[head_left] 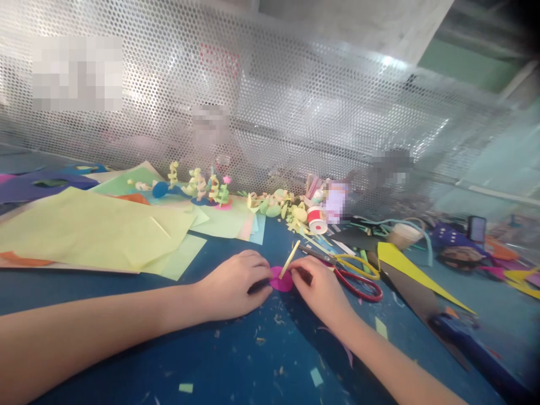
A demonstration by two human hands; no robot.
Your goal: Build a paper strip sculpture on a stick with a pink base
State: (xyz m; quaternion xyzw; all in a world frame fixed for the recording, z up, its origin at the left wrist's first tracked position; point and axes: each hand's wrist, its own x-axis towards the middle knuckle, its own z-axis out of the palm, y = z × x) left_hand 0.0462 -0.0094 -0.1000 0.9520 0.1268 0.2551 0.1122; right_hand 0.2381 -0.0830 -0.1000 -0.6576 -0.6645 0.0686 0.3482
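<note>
A small magenta paper disc [280, 284] is between my hands, low over the blue table. From its middle a thin pale-yellow stick [291, 257] rises, tilted to the right. My left hand [240, 281] is closed, thumb and fingers pinching the disc's left edge. My right hand [318, 284] is closed on the disc's right edge, its fingertips near the stick's foot. Just beyond my right hand lie scissors with red and yellow handles [363, 287].
Large pale-yellow paper sheets [93, 230] cover the left. Small paper spiral models [222, 194] stand at the back, beside a heap of paper pieces [274, 203] and a red-and-white roll [316, 220]. A blue-handled tool [472, 349] lies right. A perforated screen [270, 112] stands behind.
</note>
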